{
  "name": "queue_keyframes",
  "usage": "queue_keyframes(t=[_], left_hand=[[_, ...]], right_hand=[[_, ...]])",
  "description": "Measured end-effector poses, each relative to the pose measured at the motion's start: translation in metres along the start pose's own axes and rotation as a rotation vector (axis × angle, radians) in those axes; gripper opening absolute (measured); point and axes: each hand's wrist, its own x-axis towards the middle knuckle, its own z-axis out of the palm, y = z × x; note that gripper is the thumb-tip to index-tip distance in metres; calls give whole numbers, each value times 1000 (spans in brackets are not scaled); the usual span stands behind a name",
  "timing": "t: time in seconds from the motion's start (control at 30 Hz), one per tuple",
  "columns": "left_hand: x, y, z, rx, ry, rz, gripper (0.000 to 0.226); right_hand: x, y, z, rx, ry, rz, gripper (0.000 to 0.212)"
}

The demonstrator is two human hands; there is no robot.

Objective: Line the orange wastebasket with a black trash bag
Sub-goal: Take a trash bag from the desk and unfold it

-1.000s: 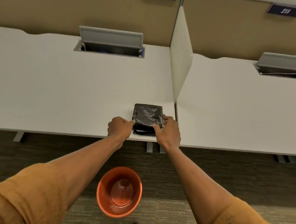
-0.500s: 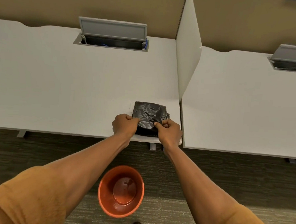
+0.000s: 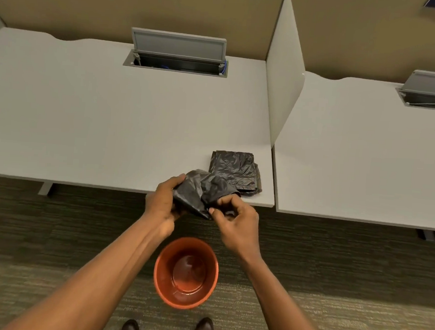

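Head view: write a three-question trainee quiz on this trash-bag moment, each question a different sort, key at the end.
1. True or false: the orange wastebasket already has a liner in it.
2. Multiple choice: the black trash bag is held by A) the left hand only, B) the right hand only, C) both hands.
3. Fill in: the folded stack of bags lies on the ______, near its front edge.

Key: 1 false; 2 C; 3 desk.
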Motion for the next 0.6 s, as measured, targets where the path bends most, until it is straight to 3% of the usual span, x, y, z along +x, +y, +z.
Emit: queue_keyframes(t=[0.07, 0.17, 0.3, 0.47, 0.5, 0.6], left_hand=[[-2, 5, -27, 35, -111, -147, 25], [-5, 14, -62, 172, -281, -268, 40], [-11, 18, -95, 328, -314, -213, 40], [-17, 15, -131, 331, -301, -61, 40], [-19, 13, -138, 325, -312, -24, 40], [-25, 8, -158, 363, -310, 133, 41]], right_hand=[[-21, -2, 12, -35, -48, -73, 31], [-48, -3, 28, -59, -158, -139, 29], [-75, 0, 46, -59, -270, -175, 17], [-102, 5, 67, 61, -387, -14, 13], [-107, 4, 72, 145, -382, 35, 17], [-116, 8, 88, 314, -181, 258, 64]])
